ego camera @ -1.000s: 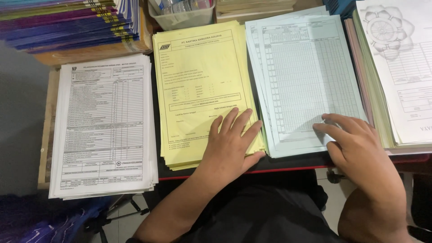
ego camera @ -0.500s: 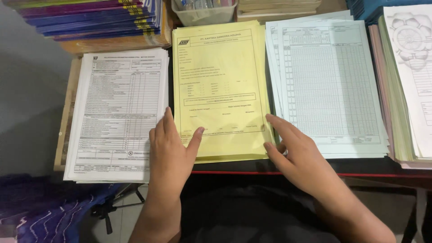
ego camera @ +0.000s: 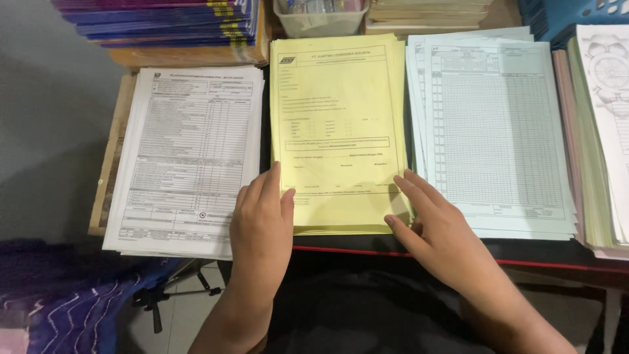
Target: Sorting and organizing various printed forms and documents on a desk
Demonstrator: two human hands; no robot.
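On a dark desk (ego camera: 419, 249) crowded with paper stacks, the left hand (ego camera: 262, 219) and right hand (ego camera: 436, 226), fingers together and flat, gripping nothing, are flanking the lower corners of the yellow stack (ego camera: 337, 124), its long axis running away from the person.

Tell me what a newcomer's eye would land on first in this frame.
The bright yellow stack of forms in the middle of the desk stands out, flanked by a white stack on its left and a pale blue stack on its right. The left hand rests at the yellow stack's lower left corner and the right hand at its lower right corner.
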